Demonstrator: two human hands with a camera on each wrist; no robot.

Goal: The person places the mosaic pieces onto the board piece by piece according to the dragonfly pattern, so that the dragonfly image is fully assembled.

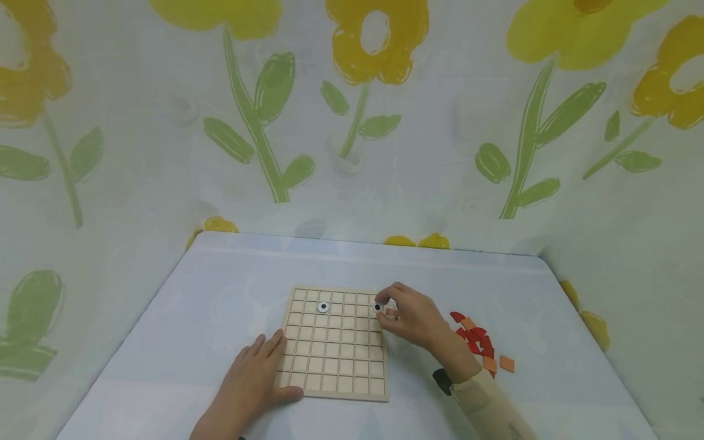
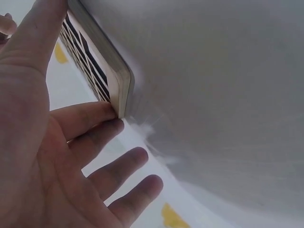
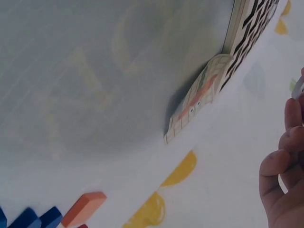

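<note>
A pale wooden grid board (image 1: 332, 335) lies on the table in the head view. A white disc with a black dot (image 1: 324, 307), like an eye, sits in its upper part. My left hand (image 1: 253, 366) rests at the board's left edge, fingers extended, thumb along the near edge. In the left wrist view, the fingertips of the left hand (image 2: 90, 156) touch a board corner. Between thumb and forefinger, my right hand (image 1: 412, 315) pinches a second eye disc (image 1: 377, 308) over the board's upper right. In the right wrist view the right hand (image 3: 289, 175) shows only partly.
Right of the board lies a loose heap of red pieces (image 1: 474, 336) with orange square tiles (image 1: 507, 364). A curled printed card (image 3: 197, 102) lies beside the board, mostly behind the right hand in the head view. Blue pieces (image 3: 28, 221) show near an orange tile (image 3: 84, 209).
</note>
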